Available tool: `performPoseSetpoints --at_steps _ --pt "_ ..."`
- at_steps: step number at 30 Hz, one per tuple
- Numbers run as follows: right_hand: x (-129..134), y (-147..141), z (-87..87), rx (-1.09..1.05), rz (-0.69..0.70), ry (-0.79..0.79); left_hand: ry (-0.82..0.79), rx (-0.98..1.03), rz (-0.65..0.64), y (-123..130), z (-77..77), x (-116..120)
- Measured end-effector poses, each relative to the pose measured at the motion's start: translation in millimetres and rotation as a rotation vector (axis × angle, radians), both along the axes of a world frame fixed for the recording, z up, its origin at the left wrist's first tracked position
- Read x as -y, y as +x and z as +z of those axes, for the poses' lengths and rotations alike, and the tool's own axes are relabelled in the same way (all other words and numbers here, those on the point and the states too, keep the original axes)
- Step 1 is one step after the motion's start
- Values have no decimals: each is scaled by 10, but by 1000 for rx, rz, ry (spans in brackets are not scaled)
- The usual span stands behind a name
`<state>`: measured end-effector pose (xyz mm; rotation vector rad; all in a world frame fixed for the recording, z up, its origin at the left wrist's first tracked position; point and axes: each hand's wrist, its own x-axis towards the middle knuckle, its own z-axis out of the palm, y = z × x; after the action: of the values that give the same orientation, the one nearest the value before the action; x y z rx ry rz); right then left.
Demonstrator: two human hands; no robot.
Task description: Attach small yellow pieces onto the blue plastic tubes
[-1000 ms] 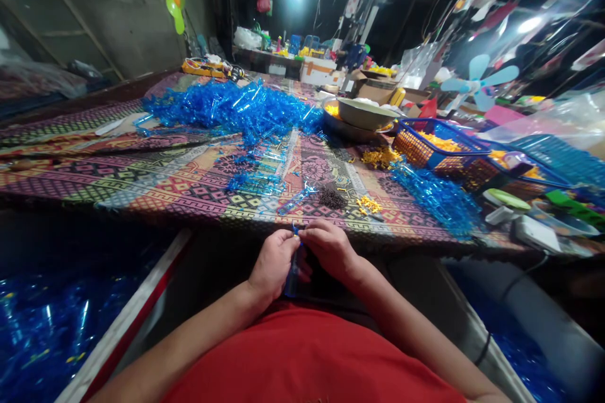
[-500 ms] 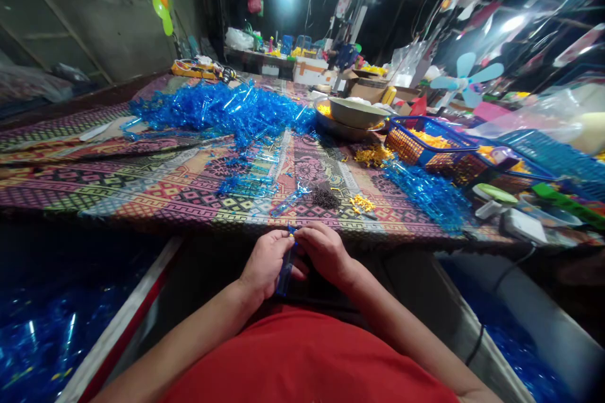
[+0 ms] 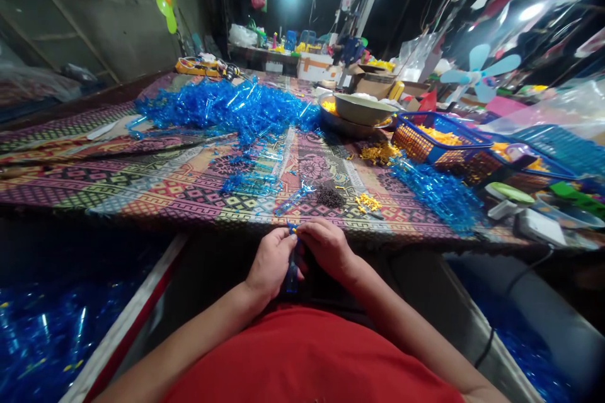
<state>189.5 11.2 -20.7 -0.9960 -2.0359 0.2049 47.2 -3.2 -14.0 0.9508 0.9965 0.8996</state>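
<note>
In front of my lap, at the table's near edge, my left hand (image 3: 268,263) is closed around a narrow clear-blue plastic piece (image 3: 292,278), whose lower end hangs below the fingers. At its top, the fingertips of my right hand (image 3: 327,248) pinch at a small yellow part (image 3: 295,231). The hands meet there and cover much of the blue piece. Just beyond them on the cloth lie a single blue piece (image 3: 293,201), a pile of tiny dark parts (image 3: 329,196) and some small yellow parts (image 3: 367,203).
A big heap of blue plastic pieces (image 3: 212,107) covers the table's far left. More blue pieces (image 3: 435,195) lie right, near blue baskets (image 3: 439,148) and stacked bowls (image 3: 362,110). A pale blue fan (image 3: 479,75) stands behind. Bins of blue pieces (image 3: 42,334) flank my lap.
The view has shifted slightly. The blue piece now hangs more upright between my hands, and the yellow part shows more clearly at my right fingertips. The table items look unmoved.
</note>
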Motion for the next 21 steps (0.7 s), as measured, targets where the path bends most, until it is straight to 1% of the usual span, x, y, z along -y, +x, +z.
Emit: performPoseSetpoints --at_steps 6,12,14,17,21 --pt "-30 41 19 7 -7 87 15 34 9 -1 -3 5" --pt "-47 70 87 205 93 192 30 53 -27 -9 -9 23" --pt "-38 52 97 192 102 157 25 63 -15 -8 4 23" --pt "-10 17 82 90 83 66 4 37 -3 -12 16 18" --pt "15 -11 33 82 79 62 43 -34 -7 -28 -37 16"
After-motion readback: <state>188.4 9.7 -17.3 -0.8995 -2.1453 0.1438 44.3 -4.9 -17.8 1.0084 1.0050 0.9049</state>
